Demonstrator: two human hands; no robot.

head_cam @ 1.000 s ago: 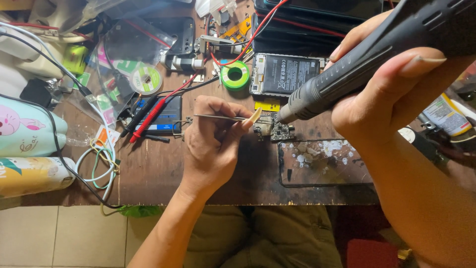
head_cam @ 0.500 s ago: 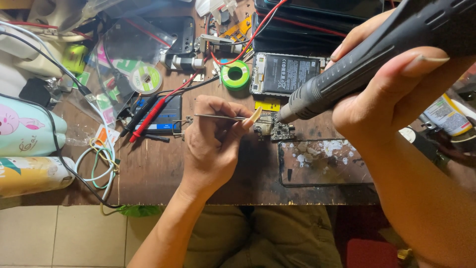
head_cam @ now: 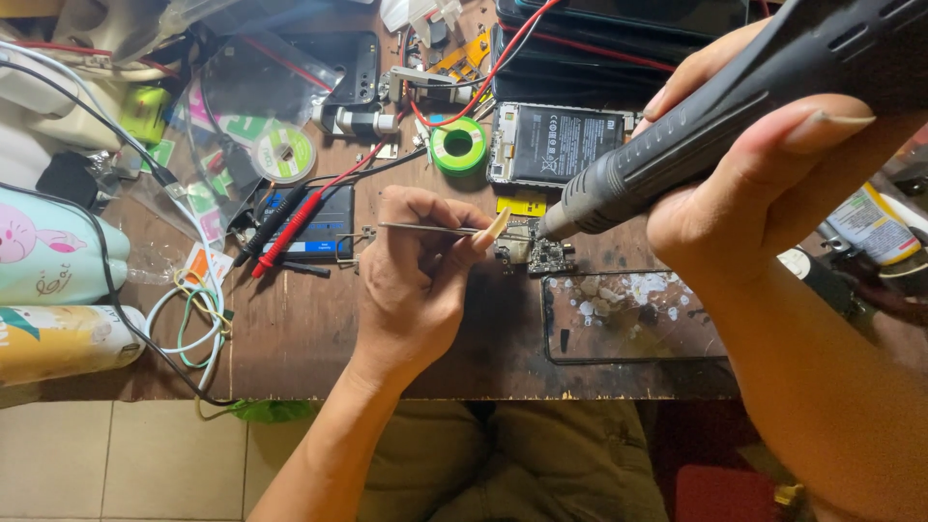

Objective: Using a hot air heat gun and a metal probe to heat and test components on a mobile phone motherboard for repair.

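Observation:
My left hand [head_cam: 416,280] rests on the wooden workbench [head_cam: 290,338] and pinches thin metal tweezers [head_cam: 425,229], their tips pointing right toward a small circuit board [head_cam: 543,257]. My right hand [head_cam: 764,184] grips a thick dark hot-air tool [head_cam: 715,106], held close to the camera at the upper right. Its grey nozzle [head_cam: 565,220] points down-left and ends just above the circuit board. An opened phone with its battery showing [head_cam: 561,143] lies just behind the board.
A dark glass panel with white residue [head_cam: 628,319] lies right of the board. A green tape roll [head_cam: 458,145], solder reel [head_cam: 285,155], red and black probes [head_cam: 290,227], coiled cables [head_cam: 193,309] and two pale bottles [head_cam: 48,300] crowd the left. My lap shows below the bench edge.

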